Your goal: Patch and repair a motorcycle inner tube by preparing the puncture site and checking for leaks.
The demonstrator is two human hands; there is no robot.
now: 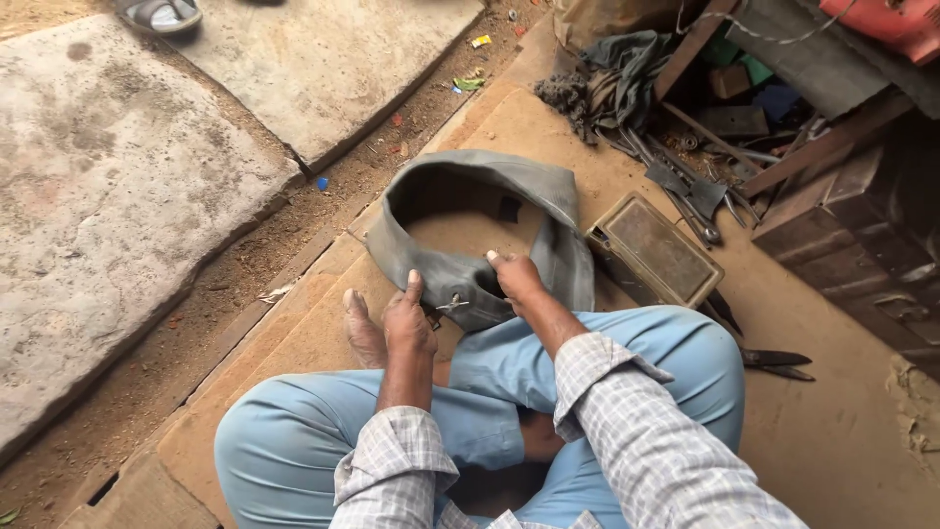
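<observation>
Daylight falls evenly on an outdoor work spot. The floor is a brown board (832, 431), dusty and scuffed, laid over bare dirt (245, 264) strewn with small scraps of litter. Beyond the dirt lie large grey stone slabs (108, 186), cracked apart by gaps, and a sandal (159, 14) shows at the top edge. At the upper right a heap of rags (617, 73), wooden planks (822, 147) and metal tools (690, 191) crowds a dark wooden box (862, 225). A flat rectangular tin (654, 250) rests on the board, with shears (774, 362) nearby.
</observation>
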